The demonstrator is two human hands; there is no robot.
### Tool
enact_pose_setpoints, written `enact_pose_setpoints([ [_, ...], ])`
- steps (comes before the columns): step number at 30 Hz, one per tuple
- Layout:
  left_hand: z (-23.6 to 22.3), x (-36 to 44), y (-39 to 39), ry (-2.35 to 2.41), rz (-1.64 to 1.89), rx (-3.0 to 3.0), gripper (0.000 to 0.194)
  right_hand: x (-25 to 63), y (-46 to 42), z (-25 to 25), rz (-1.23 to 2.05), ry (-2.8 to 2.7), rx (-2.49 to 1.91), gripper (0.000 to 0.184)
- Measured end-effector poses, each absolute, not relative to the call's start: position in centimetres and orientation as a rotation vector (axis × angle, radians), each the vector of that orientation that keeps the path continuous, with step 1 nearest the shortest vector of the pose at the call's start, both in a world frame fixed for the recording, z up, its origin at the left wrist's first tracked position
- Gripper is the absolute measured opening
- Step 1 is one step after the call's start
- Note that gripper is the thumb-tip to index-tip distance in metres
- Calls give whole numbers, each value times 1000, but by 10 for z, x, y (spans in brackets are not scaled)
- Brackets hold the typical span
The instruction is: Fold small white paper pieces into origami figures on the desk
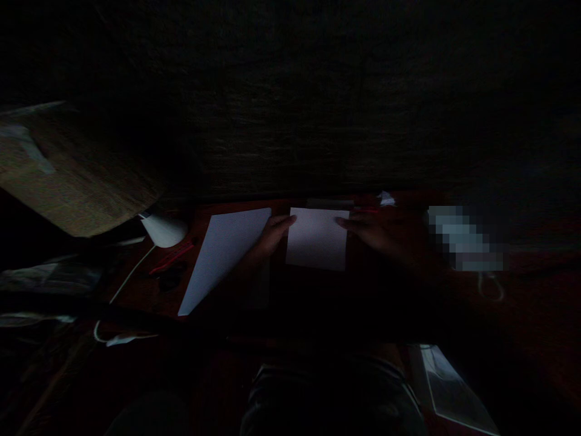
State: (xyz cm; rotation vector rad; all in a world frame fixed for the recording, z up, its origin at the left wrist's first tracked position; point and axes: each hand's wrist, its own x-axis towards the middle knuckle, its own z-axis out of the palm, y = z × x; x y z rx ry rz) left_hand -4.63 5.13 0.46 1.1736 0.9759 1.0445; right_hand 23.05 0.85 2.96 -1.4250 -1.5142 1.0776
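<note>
A small white sheet of paper [317, 241] is held upright or tilted over the dark reddish table, gripped at both side edges near its top. My left hand [275, 233] pinches its left edge with the thumb on the near face. At the opposite edge, my right hand [362, 229] does the same, thumb on the paper. Behind my left forearm lies a larger white sheet [227, 248], partly covered by that arm. The fingers behind the small sheet are hidden, and the scene is very dim.
Left of the sheets stands a white cone-shaped object [164, 231] with a pale cord [131, 272]. A red item [171, 257] lies near it. Further left is a cardboard box [72, 175]. A crumpled white scrap [387, 198] sits at the back; a blurred pale object [465, 238] is at right.
</note>
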Motion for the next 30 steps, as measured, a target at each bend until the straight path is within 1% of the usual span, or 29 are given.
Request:
enact_pose_setpoints([
  [8,5,-46,52,954,1043,1154,48,226,8,31,1071,-1388,-1484,44],
  [13,4,-51,49,881,952,1179,47,229,4,32,1136,-1212,-1368,52],
  [18,5,-52,47,908,888,1311,36,230,6,30,1186,-1117,-1263,56],
  [24,-5,-52,51,939,1012,1218,30,231,9,26,1311,-1095,-1125,50],
  [26,-6,-52,51,936,1027,1185,31,231,8,25,1324,-1094,-1110,46],
  [30,-4,-49,50,921,1032,1151,39,231,5,26,1240,-1172,-1227,38],
])
